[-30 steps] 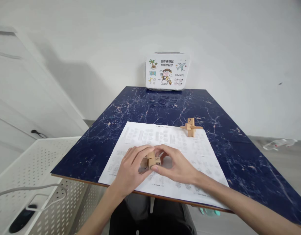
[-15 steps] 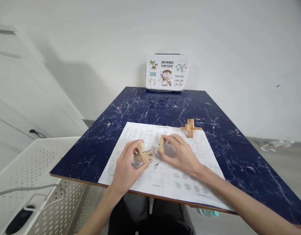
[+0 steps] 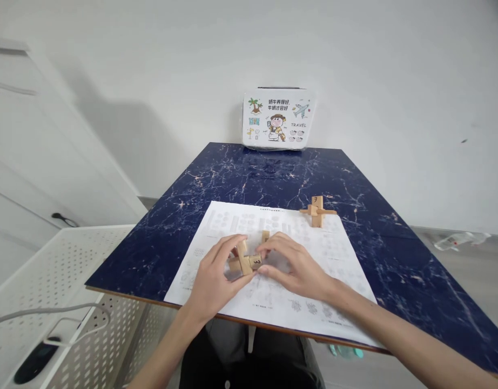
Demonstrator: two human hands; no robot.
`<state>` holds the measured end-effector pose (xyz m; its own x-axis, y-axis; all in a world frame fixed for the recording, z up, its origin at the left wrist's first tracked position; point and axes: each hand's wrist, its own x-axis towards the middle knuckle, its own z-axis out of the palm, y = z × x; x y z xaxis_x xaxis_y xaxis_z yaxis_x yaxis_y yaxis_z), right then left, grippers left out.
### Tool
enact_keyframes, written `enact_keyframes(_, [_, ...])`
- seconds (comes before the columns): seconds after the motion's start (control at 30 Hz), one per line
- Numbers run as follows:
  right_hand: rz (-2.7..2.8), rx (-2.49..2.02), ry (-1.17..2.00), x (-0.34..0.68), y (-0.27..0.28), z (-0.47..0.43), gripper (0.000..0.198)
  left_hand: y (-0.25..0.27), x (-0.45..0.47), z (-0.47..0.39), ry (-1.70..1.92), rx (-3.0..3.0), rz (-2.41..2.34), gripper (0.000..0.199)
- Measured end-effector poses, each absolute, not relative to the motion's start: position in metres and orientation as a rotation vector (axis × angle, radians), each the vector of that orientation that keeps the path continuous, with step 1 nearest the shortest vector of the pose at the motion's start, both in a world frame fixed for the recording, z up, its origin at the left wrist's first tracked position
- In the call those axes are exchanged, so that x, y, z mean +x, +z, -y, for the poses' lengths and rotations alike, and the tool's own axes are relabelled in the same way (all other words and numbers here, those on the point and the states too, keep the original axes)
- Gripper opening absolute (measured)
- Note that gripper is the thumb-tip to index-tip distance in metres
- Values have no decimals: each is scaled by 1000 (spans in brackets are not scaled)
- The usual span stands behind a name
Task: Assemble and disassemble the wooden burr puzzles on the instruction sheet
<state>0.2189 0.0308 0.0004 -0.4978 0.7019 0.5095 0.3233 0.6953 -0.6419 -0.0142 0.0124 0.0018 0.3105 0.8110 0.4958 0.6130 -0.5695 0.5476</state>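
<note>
Two crossed wooden burr puzzle pieces [image 3: 244,263], one marked "3", are held by my left hand [image 3: 214,274] between thumb and fingers, low over the paper. My right hand [image 3: 300,266] has its thumb and fingertips around the marked end of these crossed pieces, from the right. Just behind my right fingers is another wooden piece [image 3: 266,235], partly hidden by them. A second wooden assembly [image 3: 317,211], cross-shaped and also marked "3", rests at the far right corner of the printed sheet [image 3: 233,219].
The sheet lies on a dark blue marbled table [image 3: 184,200]. At the back, against the wall, stands a white box with cartoon prints [image 3: 277,119]. To the left is a white perforated shelf [image 3: 91,324] with a black device [image 3: 36,362] and a cable.
My right hand has let go of the single wooden piece and moved slightly left and down to the crossed pieces. My left hand has shifted a little right with them.
</note>
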Motion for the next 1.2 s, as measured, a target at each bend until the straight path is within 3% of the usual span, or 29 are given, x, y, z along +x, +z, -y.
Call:
enact_keyframes(0.47, [2099,-739,646,216,-1,-29,14,5,-15,-12,1027,2288,-1291,63])
enact_keyframes(0.73, [2125,-739,478,218,-1,-31,17,12,-16,-12,1047,2171,-1218,66])
enact_keyframes(0.97, [1835,-1052,568,223,1,-38,15,12,-14,-13,1161,2089,-1380,64])
enact_keyframes(1.2, [1680,-1318,723,233,-1,-53,30,-1,-15,-20,953,2092,-1496,64])
